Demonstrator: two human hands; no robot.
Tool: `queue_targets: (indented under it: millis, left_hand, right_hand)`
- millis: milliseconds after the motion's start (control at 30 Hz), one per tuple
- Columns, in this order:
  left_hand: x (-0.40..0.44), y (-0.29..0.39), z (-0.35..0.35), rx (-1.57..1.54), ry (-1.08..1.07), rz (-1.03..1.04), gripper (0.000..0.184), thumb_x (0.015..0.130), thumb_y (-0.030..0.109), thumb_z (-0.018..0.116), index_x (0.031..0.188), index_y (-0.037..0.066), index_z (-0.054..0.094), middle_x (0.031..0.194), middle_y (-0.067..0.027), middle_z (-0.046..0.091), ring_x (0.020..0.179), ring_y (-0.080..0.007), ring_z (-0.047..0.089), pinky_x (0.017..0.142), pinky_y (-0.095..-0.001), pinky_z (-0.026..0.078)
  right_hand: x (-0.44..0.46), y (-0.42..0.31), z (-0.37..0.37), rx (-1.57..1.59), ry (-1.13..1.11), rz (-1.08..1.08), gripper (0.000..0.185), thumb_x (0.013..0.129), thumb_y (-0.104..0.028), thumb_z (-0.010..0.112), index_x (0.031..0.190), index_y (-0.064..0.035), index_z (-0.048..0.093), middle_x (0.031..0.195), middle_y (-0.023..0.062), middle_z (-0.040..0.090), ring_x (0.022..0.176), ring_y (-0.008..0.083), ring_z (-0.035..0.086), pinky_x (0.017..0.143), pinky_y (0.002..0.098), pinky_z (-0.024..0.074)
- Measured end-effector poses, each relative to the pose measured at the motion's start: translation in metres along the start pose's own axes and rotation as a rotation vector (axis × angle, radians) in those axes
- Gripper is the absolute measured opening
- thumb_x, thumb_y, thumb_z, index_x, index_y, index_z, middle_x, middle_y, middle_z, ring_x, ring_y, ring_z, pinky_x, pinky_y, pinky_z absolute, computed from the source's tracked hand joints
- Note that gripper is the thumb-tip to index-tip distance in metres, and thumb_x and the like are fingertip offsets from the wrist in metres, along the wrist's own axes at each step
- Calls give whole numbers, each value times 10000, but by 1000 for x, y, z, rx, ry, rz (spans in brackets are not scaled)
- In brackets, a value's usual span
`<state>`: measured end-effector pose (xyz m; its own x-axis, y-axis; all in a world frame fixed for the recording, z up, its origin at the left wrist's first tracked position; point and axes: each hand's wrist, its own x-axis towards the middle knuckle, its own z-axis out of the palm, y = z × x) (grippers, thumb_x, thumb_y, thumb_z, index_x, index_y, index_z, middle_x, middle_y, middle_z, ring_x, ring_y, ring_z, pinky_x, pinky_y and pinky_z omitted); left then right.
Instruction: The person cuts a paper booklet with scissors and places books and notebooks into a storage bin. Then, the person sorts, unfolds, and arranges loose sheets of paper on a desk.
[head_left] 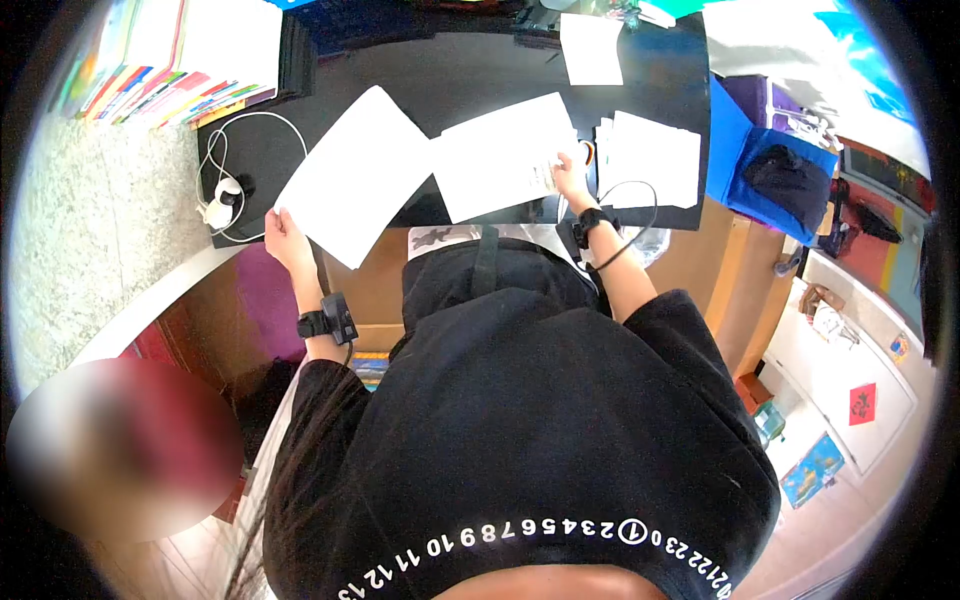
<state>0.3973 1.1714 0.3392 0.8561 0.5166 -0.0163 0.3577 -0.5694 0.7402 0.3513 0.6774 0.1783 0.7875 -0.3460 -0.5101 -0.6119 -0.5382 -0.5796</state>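
My left hand point(287, 240) pinches the lower left corner of a white sheet of paper point(362, 175), which is held tilted at the front left of the black desk. My right hand point(570, 178) grips the right edge of other white paper point(505, 155) in the middle; faint marks show near the fingers. The two papers meet or overlap slightly at their near sides. Just right of my right hand lies a stack of white sheets point(655, 160), its edges uneven. A rounded object point(587, 152) sits partly hidden between that hand and the stack.
Books and papers point(190, 60) are piled at the far left. A white cable with a plug point(222, 205) lies on the black desk point(420, 65). Another white sheet point(591, 50) is at the back. A blue chair or bag with dark cloth point(785, 180) stands to the right.
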Motion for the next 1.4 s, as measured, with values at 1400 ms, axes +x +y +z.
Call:
queue_targets:
  millis: [1400]
  left_hand:
    - [-86,68,152,-835,-777,-280,90,792,75,530,882,78,527,1012,-60,616,990,-116,543,868,-252,420]
  right_hand:
    - [-35,-56,-23,831,-58,-197,291,771,41,526,1052,-23,563,926,27,581,891,132,552,784,265,436]
